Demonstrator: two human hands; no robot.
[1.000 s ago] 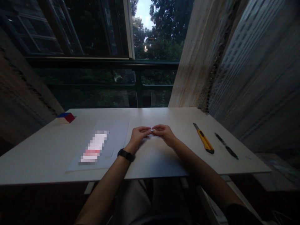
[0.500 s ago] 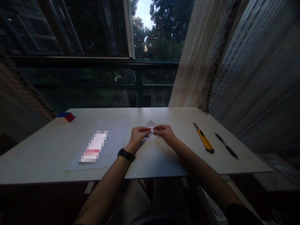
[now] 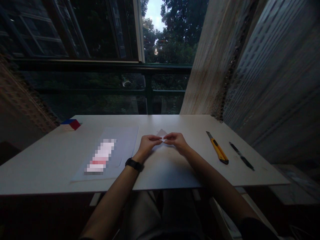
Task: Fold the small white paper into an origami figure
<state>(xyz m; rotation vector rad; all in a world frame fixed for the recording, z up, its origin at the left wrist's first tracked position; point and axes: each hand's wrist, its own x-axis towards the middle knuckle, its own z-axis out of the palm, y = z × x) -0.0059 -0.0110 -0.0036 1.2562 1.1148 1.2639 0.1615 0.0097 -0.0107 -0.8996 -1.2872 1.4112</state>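
A small folded piece of paper (image 3: 161,132) is held just above the middle of the table, its pointed top facing away from me. My left hand (image 3: 149,142) pinches its left side between thumb and fingertips. On the other side, my right hand (image 3: 177,141) grips it in the same way, and the fingertips of both hands almost meet. Much of the paper's lower part is hidden behind my fingers. A black band sits on my left wrist.
White sheets of paper (image 3: 127,140) lie to the left, partly blurred out. A puzzle cube (image 3: 71,124) stands at the far left. On the right are a yellow utility knife (image 3: 218,149), blade out, and a dark pen (image 3: 241,156). The white table (image 3: 165,173) reaches the window.
The fingertips have shifted slightly on the paper, and a bit more of its white edge shows between them. Everything on the table stays where it was.
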